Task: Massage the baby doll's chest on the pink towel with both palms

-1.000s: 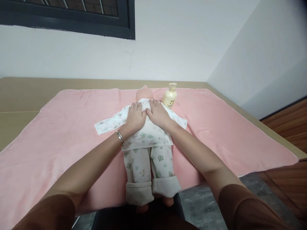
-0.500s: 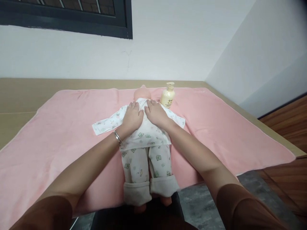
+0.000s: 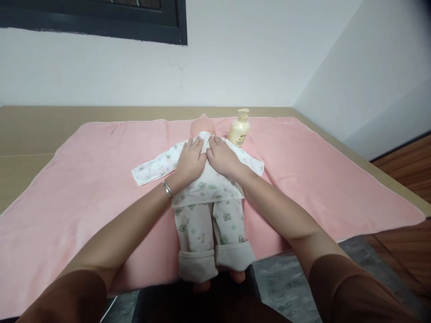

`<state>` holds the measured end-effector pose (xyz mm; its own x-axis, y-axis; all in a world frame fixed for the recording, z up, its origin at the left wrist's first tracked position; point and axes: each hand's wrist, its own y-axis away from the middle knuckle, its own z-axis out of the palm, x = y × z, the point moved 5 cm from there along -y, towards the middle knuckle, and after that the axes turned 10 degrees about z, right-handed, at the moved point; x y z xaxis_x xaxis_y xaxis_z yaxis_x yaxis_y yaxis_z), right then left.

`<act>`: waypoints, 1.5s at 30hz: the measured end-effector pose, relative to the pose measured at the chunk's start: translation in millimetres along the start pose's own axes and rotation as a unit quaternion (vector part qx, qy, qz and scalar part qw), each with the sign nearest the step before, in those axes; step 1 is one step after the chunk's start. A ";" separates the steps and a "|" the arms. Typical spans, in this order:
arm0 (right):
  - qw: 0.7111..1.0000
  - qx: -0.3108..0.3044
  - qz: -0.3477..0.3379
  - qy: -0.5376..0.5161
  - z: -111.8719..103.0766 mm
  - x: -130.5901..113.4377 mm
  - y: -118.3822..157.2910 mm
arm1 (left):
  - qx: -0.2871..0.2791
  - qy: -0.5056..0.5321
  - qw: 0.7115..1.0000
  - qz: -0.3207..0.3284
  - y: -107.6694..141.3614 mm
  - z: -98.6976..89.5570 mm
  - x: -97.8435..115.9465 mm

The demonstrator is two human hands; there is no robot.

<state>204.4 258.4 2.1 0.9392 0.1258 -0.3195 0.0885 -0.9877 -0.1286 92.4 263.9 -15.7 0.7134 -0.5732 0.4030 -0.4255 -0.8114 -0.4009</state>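
A baby doll (image 3: 202, 127) lies on a pink blanket (image 3: 101, 179), its head away from me and its feet at the near edge. It wears a white printed top (image 3: 208, 189) and matching trousers (image 3: 198, 228) with turned-up cuffs. My left hand (image 3: 191, 161) rests flat on the left of the doll's upper body, fingers stretched toward its head. Beside it, my right hand (image 3: 222, 157) lies flat on the right side, its thumb close to the left one. Both palms are hidden against the cloth. The doll's face cannot be seen.
A cream pump bottle (image 3: 239, 129) stands on the blanket just right of the doll's shoulder. Under the blanket is a wooden table (image 3: 27, 130) against a white wall (image 3: 235, 67). A dark window frame (image 3: 134, 33) is at the upper left, wood-grain panels (image 3: 411, 166) at the right.
The whole view has shifted slightly, so the doll, bottle and blanket appear a little higher and further right. Both hands stay flat on the doll's top.
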 end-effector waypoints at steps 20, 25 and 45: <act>0.999 -0.030 -0.004 0.015 3.2 13.7 -15.7 | 0.023 -0.031 0.999 -0.023 6.9 2.2 5.5; 0.997 0.000 -0.013 0.076 -1.6 -7.2 10.3 | 0.002 0.027 0.999 -0.042 -3.8 1.8 -14.4; 0.999 -0.035 -0.022 0.023 -4.2 -7.7 8.4 | 0.010 -0.042 0.999 -0.030 -3.2 -1.8 -13.3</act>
<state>199.3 248.8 7.4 0.9482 0.1666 -0.2704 0.1519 -0.9856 -0.0747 83.2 273.9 -18.3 0.7822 -0.5110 0.3565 -0.3699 -0.8413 -0.3942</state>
